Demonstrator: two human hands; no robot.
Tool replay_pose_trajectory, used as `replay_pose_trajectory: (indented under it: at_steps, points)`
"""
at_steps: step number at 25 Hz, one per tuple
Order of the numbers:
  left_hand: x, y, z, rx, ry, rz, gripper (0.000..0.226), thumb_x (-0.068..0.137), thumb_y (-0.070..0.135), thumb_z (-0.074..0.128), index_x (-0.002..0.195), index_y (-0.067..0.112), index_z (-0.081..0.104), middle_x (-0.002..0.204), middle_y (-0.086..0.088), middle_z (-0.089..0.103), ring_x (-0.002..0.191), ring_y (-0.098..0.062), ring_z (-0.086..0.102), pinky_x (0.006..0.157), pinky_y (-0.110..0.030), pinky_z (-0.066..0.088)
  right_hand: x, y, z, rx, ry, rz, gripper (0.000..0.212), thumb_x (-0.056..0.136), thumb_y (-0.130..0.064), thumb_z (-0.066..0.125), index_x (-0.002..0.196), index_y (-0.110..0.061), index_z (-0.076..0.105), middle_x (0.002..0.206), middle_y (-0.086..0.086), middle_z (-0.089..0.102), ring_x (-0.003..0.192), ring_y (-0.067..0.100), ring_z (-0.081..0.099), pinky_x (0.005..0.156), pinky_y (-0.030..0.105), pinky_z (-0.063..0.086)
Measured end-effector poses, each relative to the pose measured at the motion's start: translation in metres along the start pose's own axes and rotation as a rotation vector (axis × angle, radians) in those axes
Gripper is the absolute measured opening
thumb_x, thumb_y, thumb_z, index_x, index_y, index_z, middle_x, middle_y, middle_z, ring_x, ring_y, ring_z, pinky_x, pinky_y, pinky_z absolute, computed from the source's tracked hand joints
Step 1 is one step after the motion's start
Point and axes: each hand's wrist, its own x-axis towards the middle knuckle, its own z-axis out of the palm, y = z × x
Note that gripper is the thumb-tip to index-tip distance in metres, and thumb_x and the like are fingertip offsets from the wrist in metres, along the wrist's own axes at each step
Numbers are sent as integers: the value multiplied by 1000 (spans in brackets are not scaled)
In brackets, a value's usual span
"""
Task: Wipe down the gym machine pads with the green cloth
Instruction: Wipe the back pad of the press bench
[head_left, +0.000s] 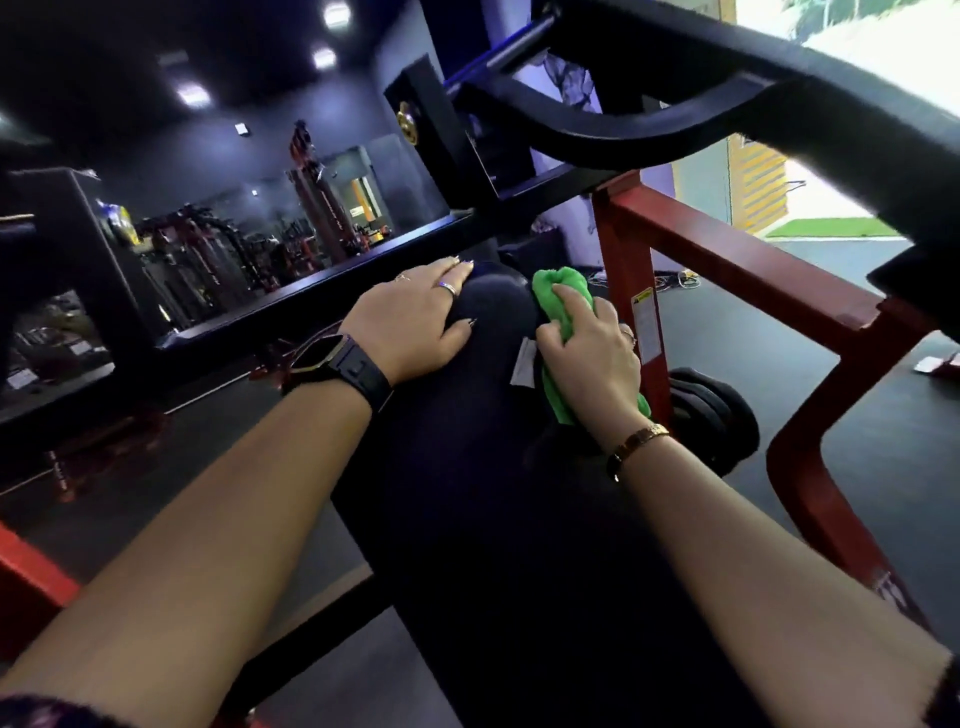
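Green cloth (549, 285) is bunched under the fingers (575, 302) of the right hand (589, 364), which curl over it and press it against the right side of the dark pad (467, 493), near the pad's far end. The left hand (415, 322) lies flat on the pad's upper left edge, its fingers (441, 270) straight and slightly spread, holding nothing. A white tag (524, 361) sits on the pad just beside the right hand. The left wrist wears a black watch (337, 364), the right a gold bracelet (636, 441). A red frame (727, 260) stands right of the pad, black weight plates (717, 415) near its foot, and a black bar (675, 119) curves overhead.
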Motion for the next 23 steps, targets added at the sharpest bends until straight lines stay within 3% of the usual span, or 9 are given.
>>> replay_pose_trajectory:
  at_steps: [11,23]
  points:
    - [24,7,7,-13,3,28,63,86,52,41,141,26,26,143,1,37,127,-27,42,96,-50,45,-102,104,1,-66,68,116,54,83,-45,32,134,-33,45,125,1,53,102,26,52,85,43,46]
    - [20,15,4,23,-10,-21,61,88,48,42,143,27,26,147,1,34,130,-28,39,97,-50,43,-238,213,-14,-176,56,428,59,80,-45,28,132,-26,50,128,6,52,99,34,51,84,48,44]
